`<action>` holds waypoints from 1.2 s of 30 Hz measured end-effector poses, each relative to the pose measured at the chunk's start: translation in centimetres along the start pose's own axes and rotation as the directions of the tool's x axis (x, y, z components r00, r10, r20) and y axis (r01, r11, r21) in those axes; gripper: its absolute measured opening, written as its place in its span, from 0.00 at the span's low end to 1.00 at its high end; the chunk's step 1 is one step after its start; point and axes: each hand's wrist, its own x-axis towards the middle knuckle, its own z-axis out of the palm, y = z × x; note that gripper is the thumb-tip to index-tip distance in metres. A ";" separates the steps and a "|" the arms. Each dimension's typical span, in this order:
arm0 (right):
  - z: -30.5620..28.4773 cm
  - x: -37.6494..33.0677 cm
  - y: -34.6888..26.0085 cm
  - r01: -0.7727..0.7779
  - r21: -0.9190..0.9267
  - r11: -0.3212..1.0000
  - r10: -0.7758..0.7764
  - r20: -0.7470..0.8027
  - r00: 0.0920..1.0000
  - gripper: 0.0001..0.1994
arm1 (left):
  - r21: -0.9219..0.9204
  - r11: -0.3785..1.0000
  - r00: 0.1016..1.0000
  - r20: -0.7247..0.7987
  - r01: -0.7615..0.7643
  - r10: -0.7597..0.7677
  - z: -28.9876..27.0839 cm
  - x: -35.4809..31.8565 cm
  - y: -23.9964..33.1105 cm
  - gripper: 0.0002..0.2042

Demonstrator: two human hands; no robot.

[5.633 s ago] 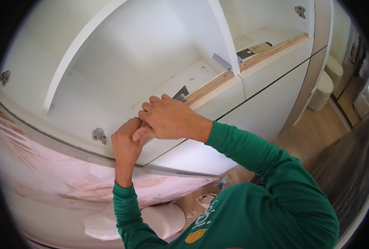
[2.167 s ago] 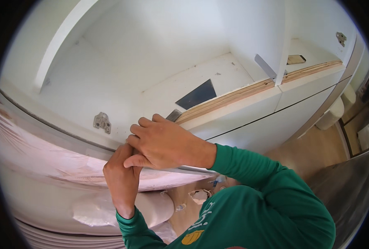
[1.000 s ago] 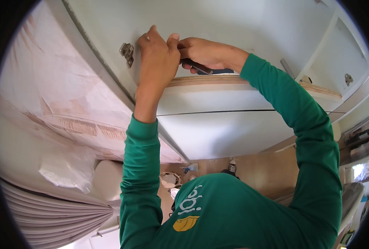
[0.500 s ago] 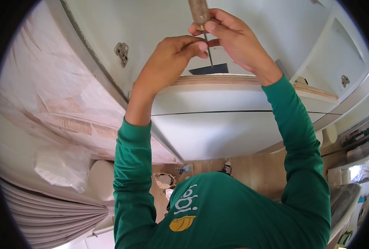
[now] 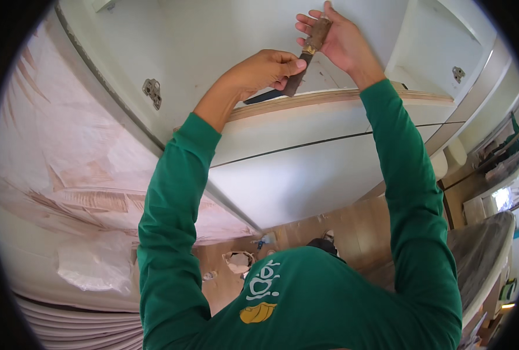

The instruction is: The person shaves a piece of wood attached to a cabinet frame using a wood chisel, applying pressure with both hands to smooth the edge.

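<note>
My right hand (image 5: 338, 39) grips the brown wooden handle of a screwdriver (image 5: 307, 51) held up against the inside of a white cabinet (image 5: 212, 46). My left hand (image 5: 262, 69) pinches the dark shaft near its lower end, just above the plywood edge of a shelf (image 5: 341, 98). The tip is hidden behind my left fingers. A flat dark piece (image 5: 259, 96) lies on the shelf under my left hand. Both arms wear green sleeves.
A metal hinge plate (image 5: 152, 92) sits on the cabinet's left wall, another (image 5: 458, 73) on the right wall. Plastic-wrapped panels (image 5: 67, 175) lean at the left. Scraps of paper (image 5: 239, 261) lie on the wooden floor below. A covered bench (image 5: 481, 256) runs along the right.
Both hands rose from the cabinet's lower left edge by the hinge plate to the shelf area. The screwdriver now slants down to the left, and my left hand holds its shaft.
</note>
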 end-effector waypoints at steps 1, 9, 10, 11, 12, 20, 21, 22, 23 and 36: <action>-0.5 0.8 0.5 0.011 0.005 1.000 -0.010 -0.074 0.997 0.18 | 0.011 1.000 1.000 0.018 0.018 -0.018 0.4 1.1 -0.6 0.22; -0.1 3.0 3.5 0.045 -0.064 0.997 -0.065 -0.357 0.932 0.12 | -0.045 0.997 0.994 0.087 0.067 -0.063 0.1 3.1 -1.1 0.23; -0.1 2.9 3.6 0.050 -0.070 0.996 -0.071 -0.352 0.933 0.12 | -0.046 0.997 0.994 0.096 0.063 -0.058 0.2 2.9 -1.0 0.23; -0.2 3.0 3.6 0.054 -0.077 0.996 -0.078 -0.347 0.935 0.12 | -0.046 0.997 0.993 0.105 0.058 -0.053 0.4 2.8 -0.8 0.22; -0.2 3.0 3.5 0.059 -0.084 0.995 -0.084 -0.342 0.936 0.12 | -0.058 0.996 0.995 0.074 0.074 -0.069 0.8 2.8 -0.7 0.21; 2.3 2.2 1.1 0.051 0.013 0.999 -0.048 -0.152 0.987 0.12 | 0.160 0.985 0.977 -0.210 0.063 -0.028 1.8 1.3 2.9 0.21; 2.7 2.0 0.7 0.008 0.019 1.000 -0.006 -0.128 0.992 0.11 | 0.311 0.947 0.957 -0.289 0.084 0.010 1.7 0.9 3.1 0.22; 1.0 3.7 1.3 -0.024 0.071 0.997 0.031 -0.111 0.993 0.14 | 0.457 0.883 0.938 -0.339 0.103 0.066 2.3 0.8 4.0 0.22; -2.1 6.8 2.3 -0.052 0.113 0.992 0.064 -0.101 0.993 0.18 | 0.586 0.802 0.919 -0.370 0.116 0.137 3.1 1.2 4.6 0.22; -1.6 5.8 3.1 0.015 0.415 0.910 0.125 -0.308 0.943 0.20 | 0.096 0.989 0.989 -0.110 0.115 -0.104 1.9 2.1 2.0 0.29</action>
